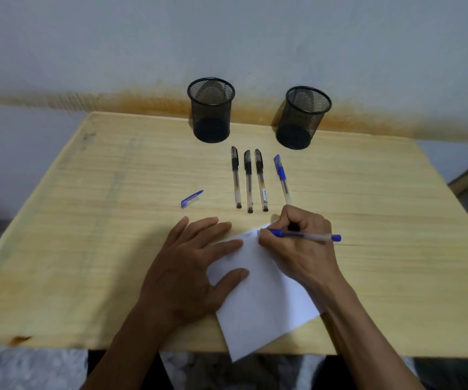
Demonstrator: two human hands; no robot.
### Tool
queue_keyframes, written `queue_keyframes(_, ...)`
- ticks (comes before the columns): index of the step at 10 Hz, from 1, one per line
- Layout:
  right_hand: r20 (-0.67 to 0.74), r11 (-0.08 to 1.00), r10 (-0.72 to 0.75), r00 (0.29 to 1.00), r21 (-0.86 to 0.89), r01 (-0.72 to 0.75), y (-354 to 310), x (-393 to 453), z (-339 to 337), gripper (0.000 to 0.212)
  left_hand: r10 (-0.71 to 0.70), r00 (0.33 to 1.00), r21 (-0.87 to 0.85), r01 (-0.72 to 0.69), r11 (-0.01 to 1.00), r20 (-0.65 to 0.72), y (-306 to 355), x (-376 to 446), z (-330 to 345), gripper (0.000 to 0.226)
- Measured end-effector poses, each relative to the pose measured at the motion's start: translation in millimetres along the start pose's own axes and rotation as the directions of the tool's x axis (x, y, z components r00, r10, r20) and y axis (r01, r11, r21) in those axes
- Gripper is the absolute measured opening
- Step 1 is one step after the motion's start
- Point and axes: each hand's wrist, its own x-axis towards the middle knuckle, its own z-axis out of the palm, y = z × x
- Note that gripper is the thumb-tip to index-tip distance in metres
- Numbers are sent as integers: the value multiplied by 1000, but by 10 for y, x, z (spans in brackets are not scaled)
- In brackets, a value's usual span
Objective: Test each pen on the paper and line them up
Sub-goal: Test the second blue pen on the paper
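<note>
On the wooden table [86, 220] a loose blue pen cap [191, 199] lies by itself at the left, well apart from the pens. The left hand [190, 274] rests flat with its fingers straight and spread, pressing down the left edge of the white paper [266, 299], whose near corner hangs over the table's front edge. Beyond the paper three capped black pens [249, 180] lie side by side in a row, and a capped blue pen [282, 175] lies just to their right, slightly slanted. Two black mesh pen holders [211, 111] stand upright at the far edge, against the wall. The right hand [297, 243] grips an uncapped blue pen [305, 235] — its tip meets the paper's far corner, beside faint scribbles — with the barrel pointing right
</note>
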Motion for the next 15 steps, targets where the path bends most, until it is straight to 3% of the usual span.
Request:
queue_keyframes(7,-8,996,40,999,74,-39,33,8,1,22,-13,999,-38,12,999,-29,45,-5,-29,49)
queue_keyframes(11,-16,999,-8,1000,31,9,30,0,-11,22,-24,1000,-37,24,999,-16,47,3,-28,51)
queue_keyframes(15,-30,998,50,998,48,-49,30,-9,-7,20,-24,999,-45,22,999,-30,44,-7,-19,51)
